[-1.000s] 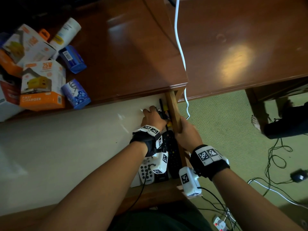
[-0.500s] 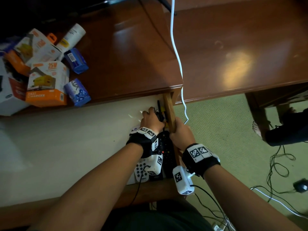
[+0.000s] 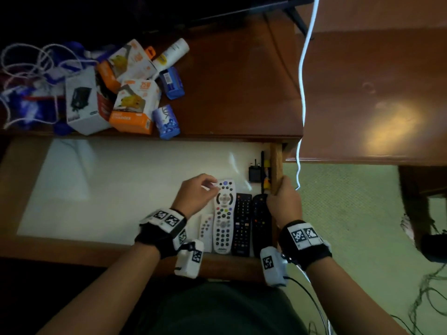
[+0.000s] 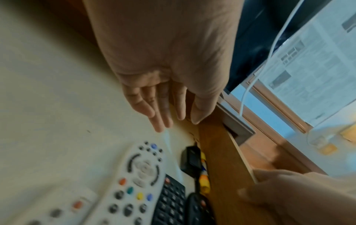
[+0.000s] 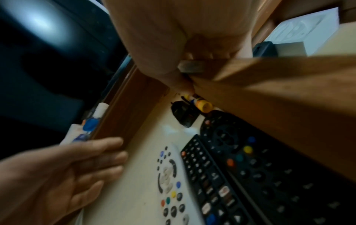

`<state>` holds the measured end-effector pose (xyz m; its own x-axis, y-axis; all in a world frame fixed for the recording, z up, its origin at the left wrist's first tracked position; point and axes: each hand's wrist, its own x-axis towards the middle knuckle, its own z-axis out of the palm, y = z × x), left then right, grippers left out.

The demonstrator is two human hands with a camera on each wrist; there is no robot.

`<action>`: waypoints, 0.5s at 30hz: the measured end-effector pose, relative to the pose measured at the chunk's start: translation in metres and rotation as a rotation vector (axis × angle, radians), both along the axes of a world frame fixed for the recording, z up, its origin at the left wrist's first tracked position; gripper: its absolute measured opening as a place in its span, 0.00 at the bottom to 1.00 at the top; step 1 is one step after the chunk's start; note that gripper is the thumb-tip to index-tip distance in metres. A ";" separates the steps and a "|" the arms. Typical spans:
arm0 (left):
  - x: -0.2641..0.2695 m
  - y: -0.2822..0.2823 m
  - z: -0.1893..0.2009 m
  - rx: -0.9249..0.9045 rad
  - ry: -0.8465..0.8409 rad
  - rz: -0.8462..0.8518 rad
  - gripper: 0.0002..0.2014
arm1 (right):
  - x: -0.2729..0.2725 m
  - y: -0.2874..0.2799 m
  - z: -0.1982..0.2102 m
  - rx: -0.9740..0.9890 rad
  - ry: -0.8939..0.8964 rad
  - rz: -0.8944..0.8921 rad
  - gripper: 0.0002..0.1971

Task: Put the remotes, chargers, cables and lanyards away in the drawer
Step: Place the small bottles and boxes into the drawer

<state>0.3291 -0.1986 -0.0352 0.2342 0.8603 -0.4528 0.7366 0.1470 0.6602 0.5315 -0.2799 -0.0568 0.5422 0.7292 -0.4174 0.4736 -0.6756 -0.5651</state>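
**A:** Where did the remotes lie?

**B:** In the drawer (image 3: pixel 116 189), four side by side at its right end: a small white remote (image 3: pixel 206 228), the big white remote (image 3: pixel 224 215), a flat black remote (image 3: pixel 242 223) and a rounded black remote (image 3: pixel 260 221). Each ran lengthwise from the drawer's front toward its back. A black charger (image 3: pixel 254 174) sat just beyond them, beside the right wall.

**A:** And the hands?

**B:** The left hand (image 3: pixel 197 195) hovered over the far end of the big white remote, fingers loosely spread and holding nothing. The right hand (image 3: pixel 284 201) was clamped on the drawer's right wall (image 3: pixel 275 163), fingers curled over its top edge.

**A:** What was left to put away?

**B:** Judging by the desk (image 3: pixel 242 93), plenty: charger boxes (image 3: pixel 135 105) and a tangle of white cables (image 3: pixel 26 68) lay at its left end, up and to the left of the free hand. Whether lanyards were in that tangle was too blurred to tell.

**A:** So which hand should go?

**B:** The left, I'd say. It was nearer and empty; the right was steadying the drawer.
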 end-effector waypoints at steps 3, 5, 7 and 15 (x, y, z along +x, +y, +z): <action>-0.035 0.005 0.010 0.019 -0.005 0.107 0.06 | -0.016 0.008 0.011 0.123 -0.237 0.048 0.17; -0.051 0.010 0.015 0.043 -0.032 0.151 0.06 | -0.027 0.019 0.021 0.186 -0.275 0.084 0.20; -0.061 0.020 0.019 0.098 -0.071 0.155 0.06 | -0.040 0.037 0.031 0.283 -0.283 0.148 0.22; -0.101 0.106 0.035 0.578 -0.005 -0.232 0.12 | -0.094 0.145 0.054 0.326 -0.247 0.430 0.28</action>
